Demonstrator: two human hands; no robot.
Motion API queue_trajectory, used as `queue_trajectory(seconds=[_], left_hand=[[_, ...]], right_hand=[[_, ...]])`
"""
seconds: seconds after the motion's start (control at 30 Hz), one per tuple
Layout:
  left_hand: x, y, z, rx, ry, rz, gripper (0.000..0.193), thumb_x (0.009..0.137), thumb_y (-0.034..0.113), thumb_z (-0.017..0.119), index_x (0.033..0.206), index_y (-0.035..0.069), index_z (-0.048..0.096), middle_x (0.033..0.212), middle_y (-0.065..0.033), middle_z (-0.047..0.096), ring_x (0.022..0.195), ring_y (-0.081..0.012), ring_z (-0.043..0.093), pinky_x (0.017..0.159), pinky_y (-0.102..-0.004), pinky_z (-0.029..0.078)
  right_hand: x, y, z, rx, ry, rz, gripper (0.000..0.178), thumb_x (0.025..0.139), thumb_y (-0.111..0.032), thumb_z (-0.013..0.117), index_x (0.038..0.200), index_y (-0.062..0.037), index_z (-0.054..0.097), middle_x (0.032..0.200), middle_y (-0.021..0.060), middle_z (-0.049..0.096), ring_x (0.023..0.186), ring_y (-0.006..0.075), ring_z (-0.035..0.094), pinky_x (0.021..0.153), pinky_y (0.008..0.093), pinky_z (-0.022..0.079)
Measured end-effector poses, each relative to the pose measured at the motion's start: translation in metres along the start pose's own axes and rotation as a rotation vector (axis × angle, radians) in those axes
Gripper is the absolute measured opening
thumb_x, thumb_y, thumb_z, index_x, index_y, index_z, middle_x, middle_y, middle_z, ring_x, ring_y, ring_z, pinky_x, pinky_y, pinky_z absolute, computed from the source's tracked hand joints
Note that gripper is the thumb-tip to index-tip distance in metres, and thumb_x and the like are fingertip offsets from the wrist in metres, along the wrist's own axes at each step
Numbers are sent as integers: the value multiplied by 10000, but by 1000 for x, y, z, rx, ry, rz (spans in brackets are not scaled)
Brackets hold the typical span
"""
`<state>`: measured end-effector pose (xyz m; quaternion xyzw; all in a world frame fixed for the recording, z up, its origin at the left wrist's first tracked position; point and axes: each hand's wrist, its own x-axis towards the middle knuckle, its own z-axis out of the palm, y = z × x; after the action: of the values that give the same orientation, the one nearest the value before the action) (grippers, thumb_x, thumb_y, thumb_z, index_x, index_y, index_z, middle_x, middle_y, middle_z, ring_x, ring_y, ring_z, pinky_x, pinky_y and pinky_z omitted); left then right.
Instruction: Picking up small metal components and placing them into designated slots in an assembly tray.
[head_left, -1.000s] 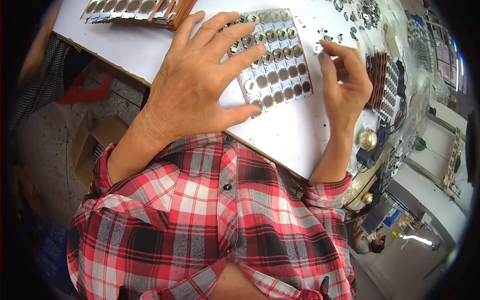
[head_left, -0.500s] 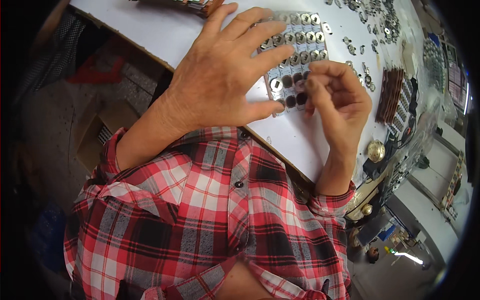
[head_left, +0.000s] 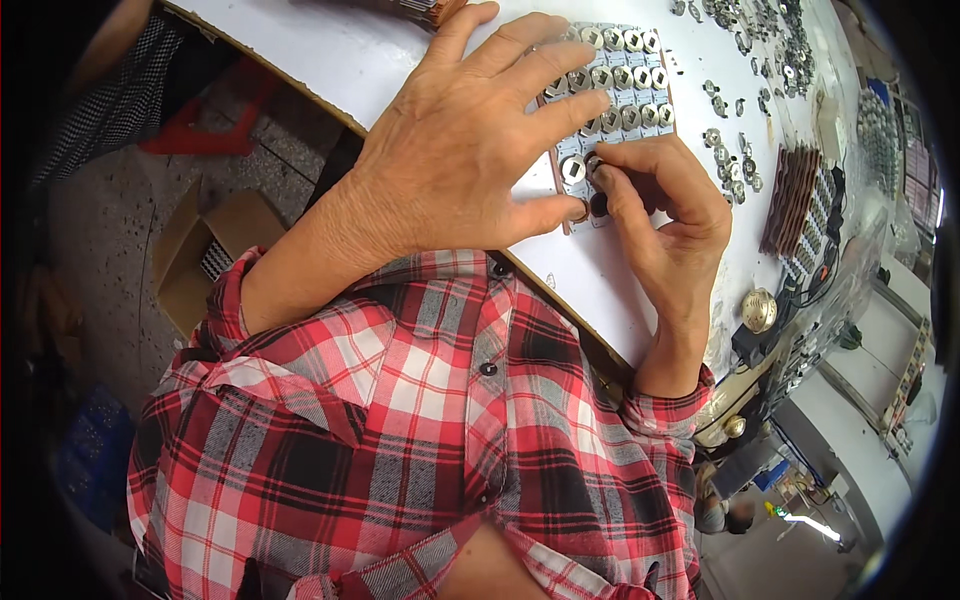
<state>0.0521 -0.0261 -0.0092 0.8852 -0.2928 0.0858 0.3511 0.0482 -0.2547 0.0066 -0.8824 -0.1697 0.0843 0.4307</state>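
Observation:
A flat board (head_left: 645, 91) with a light-blue face lies on the white table, bearing rows of round silver metal discs (head_left: 622, 78), each with a dark square centre. My left hand (head_left: 450, 155) spreads over its left side, fingers apart; the thumb rests at the near left corner and the fingertips reach over the upper rows. Thumb and forefinger of my right hand (head_left: 675, 205) pinch a small round metal disc (head_left: 594, 163) at the board's near part, just right of a seated disc (head_left: 572, 169). Dark round spots (head_left: 599, 204) show in the near row. My right hand hides the board's near right corner.
Loose metal pieces (head_left: 732, 165) lie scattered right of the board, with a bigger heap (head_left: 765, 45) farther back. A stack of brown-edged boards (head_left: 793, 200) and a gold-coloured round object (head_left: 758, 311) stand at the right. Below the table's left edge sits a cardboard box (head_left: 240, 225).
My right thumb and forefinger have moved left and inward over the board, bringing the small disc beside the seated one. My left hand keeps its spread pose; the whole view has shifted slightly.

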Motion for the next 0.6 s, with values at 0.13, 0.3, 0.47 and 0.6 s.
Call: queue_trajectory(seconds=[0.13, 0.3, 0.47, 0.6], left_hand=[[2, -1, 1, -20, -1, -10, 650, 796, 400, 814, 1290, 9, 655, 1367, -248, 555, 1357, -413, 475, 1091, -639, 345], [5, -2, 3, -11, -11, 1, 647, 786, 414, 820, 1265, 7, 669, 1341, -234, 581, 1342, -410, 490, 1093, -631, 351], [-4, -1, 25, 71, 104, -7, 736, 602, 294, 899, 1293, 140, 700, 1411, -126, 598, 1386, -336, 492, 1170, -571, 338], [-6, -2, 25, 96, 87, -16, 706, 628, 333, 882, 1283, 136, 706, 1415, -133, 595, 1387, -332, 488, 1181, -567, 335]], right_hand=[[0, 4, 2, 30, 15, -5, 127, 912, 64, 705, 1034, 31, 722, 933, 33, 688, 811, 81, 676, 688, 210, 533], [0, -2, -4, 30, -27, 52, 107, 887, 73, 700, 985, 31, 708, 848, 2, 622, 725, 39, 577, 635, 191, 444], [2, -4, -2, -10, 14, 28, 100, 895, 66, 696, 972, 9, 727, 811, -26, 626, 702, 21, 538, 619, 191, 414], [8, 13, -8, 193, 238, 71, 135, 966, -9, 704, 1087, 36, 742, 875, -11, 690, 703, 28, 565, 601, 169, 408]])
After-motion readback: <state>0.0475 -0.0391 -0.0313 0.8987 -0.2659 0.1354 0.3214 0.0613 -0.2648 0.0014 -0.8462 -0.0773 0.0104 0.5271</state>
